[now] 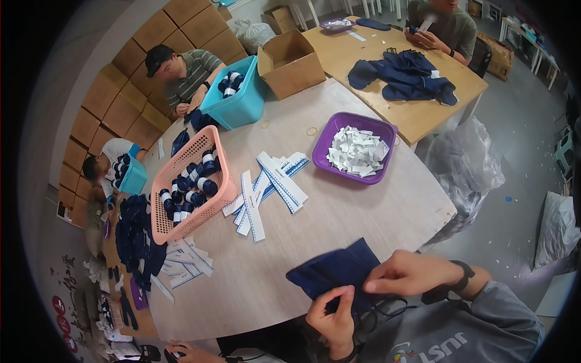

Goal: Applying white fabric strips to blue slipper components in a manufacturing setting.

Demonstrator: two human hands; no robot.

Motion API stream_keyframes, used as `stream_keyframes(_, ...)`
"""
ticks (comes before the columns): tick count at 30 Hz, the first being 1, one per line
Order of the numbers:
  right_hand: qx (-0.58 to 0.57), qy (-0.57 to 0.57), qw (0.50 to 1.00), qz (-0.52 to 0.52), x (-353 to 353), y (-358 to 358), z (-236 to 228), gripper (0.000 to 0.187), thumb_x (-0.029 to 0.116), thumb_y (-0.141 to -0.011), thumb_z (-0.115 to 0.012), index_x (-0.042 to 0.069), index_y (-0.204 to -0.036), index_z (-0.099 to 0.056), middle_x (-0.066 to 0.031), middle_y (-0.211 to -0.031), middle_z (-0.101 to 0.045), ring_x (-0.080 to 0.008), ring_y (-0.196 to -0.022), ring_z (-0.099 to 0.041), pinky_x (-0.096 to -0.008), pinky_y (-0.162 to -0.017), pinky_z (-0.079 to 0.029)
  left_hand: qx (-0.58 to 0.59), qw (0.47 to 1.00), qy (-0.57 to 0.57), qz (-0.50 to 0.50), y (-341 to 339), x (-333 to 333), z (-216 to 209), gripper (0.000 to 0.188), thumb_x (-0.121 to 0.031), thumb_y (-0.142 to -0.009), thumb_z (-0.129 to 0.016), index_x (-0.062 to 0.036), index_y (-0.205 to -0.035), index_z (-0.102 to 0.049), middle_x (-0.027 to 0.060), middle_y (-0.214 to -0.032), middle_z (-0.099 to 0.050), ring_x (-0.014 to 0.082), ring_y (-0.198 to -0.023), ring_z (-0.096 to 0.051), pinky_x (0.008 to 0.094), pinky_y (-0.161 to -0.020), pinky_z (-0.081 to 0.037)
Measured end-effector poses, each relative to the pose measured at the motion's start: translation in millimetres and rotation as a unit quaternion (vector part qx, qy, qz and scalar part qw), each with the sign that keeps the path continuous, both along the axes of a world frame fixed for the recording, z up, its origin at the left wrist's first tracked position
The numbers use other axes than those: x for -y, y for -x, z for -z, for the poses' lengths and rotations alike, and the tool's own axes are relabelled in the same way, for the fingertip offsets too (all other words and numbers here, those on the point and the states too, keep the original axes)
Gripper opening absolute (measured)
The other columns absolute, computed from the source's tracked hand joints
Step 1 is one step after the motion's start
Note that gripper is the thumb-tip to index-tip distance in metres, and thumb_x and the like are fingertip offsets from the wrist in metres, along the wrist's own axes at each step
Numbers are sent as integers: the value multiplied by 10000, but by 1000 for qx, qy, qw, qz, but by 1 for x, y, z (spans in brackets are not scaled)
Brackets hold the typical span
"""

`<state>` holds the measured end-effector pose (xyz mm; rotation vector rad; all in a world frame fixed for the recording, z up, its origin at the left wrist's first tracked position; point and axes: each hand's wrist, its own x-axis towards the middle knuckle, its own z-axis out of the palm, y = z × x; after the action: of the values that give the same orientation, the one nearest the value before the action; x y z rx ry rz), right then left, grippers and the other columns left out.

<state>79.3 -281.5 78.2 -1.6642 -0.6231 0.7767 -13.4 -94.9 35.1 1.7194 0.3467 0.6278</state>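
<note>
My left hand (334, 316) pinches the lower edge of a navy cloth piece (331, 266), thumb and forefinger pressed together. From the right, my right hand (411, 273) comes in with curled fingers and grips the same cloth at its right edge. The cloth is flat and folded, held just above the near edge of the pale table (272, 290). A dark cord (387, 311) hangs below it, beside my hands. Beyond the cloth stands a purple basket (380, 176) of small white labels (357, 151). White paper strips with blue markings (281, 181) lie fanned out to the left.
A pink basket (227, 181) holds navy rolls with white bands. Behind it stand a turquoise bin (245, 109) and an open cardboard box (296, 75). Navy cloths (411, 78) lie on the far table. Co-workers sit around; another person's hand (190, 352) shows at the lower edge.
</note>
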Motion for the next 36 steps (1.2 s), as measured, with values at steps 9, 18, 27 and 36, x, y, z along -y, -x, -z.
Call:
stream_keyframes(9,-34,-64,990,-119,-11,17,24,349,306,-1030,-663,-10,-882,-684,-116,-576,-504,-196,-527,-355,-386,-516,-343,-6,989,146,-1,-16,9,7,132,98,-809,-806,28,-844,-700,80,-800,-689,159,-754,-657,289,-738,-539)
stream_keyframes(18,-184,-9,977,-108,1,-23,-43,416,297,-1029,-680,34,-713,-625,58,-554,-506,-19,-475,-434,-246,-459,-318,-23,982,-142,119,7,6,23,200,42,-747,-857,-12,-751,-664,44,-649,-667,122,-615,-626,265,-611,-483)
stream_keyframes(27,-165,-42,983,-75,-16,-28,-2,374,295,-999,-715,36,-730,-698,22,-512,-541,-33,-448,-433,-242,-468,-321,71,963,-182,184,7,-1,19,490,131,-722,-620,-133,-1075,-833,188,-888,-743,305,-768,-748,336,-691,-591)
stream_keyframes(36,611,151,774,-63,-7,17,68,433,215,-918,-645,27,-1308,-622,-109,-1165,-616,-235,-1064,-623,-318,-867,-506,-110,993,-43,12,-13,-73,39,296,36,-855,-773,30,-1148,-737,120,-1072,-754,172,-964,-678,323,-943,-514)
